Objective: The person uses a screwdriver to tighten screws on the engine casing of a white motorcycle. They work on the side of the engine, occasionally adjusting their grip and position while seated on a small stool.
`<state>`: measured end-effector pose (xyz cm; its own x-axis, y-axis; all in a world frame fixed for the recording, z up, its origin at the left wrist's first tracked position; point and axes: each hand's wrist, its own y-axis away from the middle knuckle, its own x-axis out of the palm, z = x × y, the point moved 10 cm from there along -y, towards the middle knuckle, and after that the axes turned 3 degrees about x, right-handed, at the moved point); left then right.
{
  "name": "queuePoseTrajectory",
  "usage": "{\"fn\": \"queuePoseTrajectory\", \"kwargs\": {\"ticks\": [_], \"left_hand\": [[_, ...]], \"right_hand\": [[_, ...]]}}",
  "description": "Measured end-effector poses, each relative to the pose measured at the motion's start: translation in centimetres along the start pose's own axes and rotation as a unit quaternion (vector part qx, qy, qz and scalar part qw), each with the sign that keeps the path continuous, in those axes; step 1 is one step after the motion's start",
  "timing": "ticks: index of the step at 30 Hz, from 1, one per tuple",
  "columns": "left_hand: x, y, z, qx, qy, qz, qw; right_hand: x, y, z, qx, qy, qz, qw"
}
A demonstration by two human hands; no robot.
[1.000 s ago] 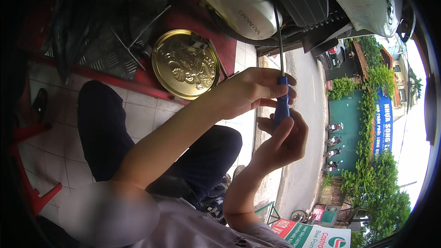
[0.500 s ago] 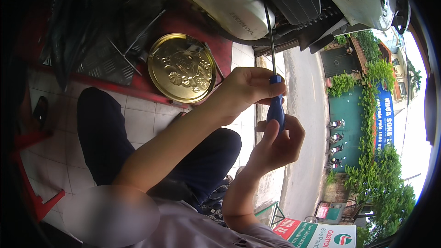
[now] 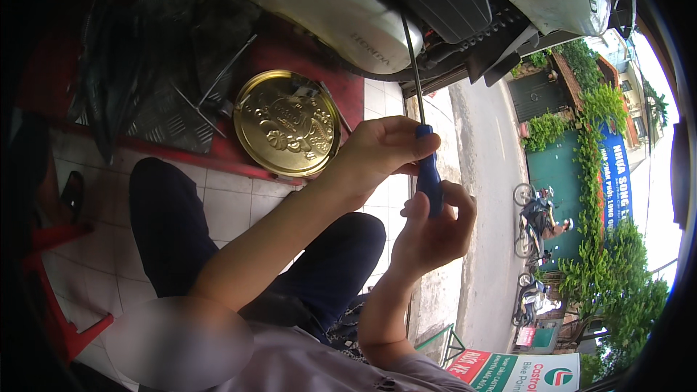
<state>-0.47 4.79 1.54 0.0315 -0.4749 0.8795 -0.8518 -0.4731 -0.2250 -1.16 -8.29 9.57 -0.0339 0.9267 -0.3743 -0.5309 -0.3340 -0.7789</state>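
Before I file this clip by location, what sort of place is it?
Probably a roadside repair shop: a white motorbike close by, a blue screwdriver pointed at it, and a street alongside.

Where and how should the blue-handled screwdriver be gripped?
Probably hold the screwdriver by its blue handle, coming from the side away from the white casing: the handle is thicker than the shaft, which points toward that casing. The left hand pinches the handle's upper part, the right hand its lower.

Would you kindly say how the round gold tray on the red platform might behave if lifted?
The gold tray probably feels stiff, given its raised rim and embossed surface. It may be light for its size, as it looks like thin metal. Its shiny finish suggests it could slip easily.
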Motion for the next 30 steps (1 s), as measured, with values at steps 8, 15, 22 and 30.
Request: {"fn": "queuePoseTrajectory", "kwargs": {"ticks": [8, 15, 22, 30], "left_hand": [[0.6, 0.2, 0.0, 0.006, 0.045, 0.065, 0.997], [0.3, -0.2, 0.0, -0.001, -0.042, -0.004, 0.999], [0.8, 0.1, -0.9, 0.002, 0.018, 0.049, 0.999], [1.1, -0.4, -2.1, 0.013, -0.141, 0.001, 0.99]], "right_hand": [[1.5, -1.2, -0.2, 0.073, -0.173, 0.074, 0.979], [0.4, -0.3, -0.3, -0.008, -0.042, 0.018, 0.999], [2.3, -0.9, -1.1, 0.138, -0.164, 0.119, 0.969], [0.2, -0.9, 1.5, -0.049, -0.012, 0.022, 0.998]]}}
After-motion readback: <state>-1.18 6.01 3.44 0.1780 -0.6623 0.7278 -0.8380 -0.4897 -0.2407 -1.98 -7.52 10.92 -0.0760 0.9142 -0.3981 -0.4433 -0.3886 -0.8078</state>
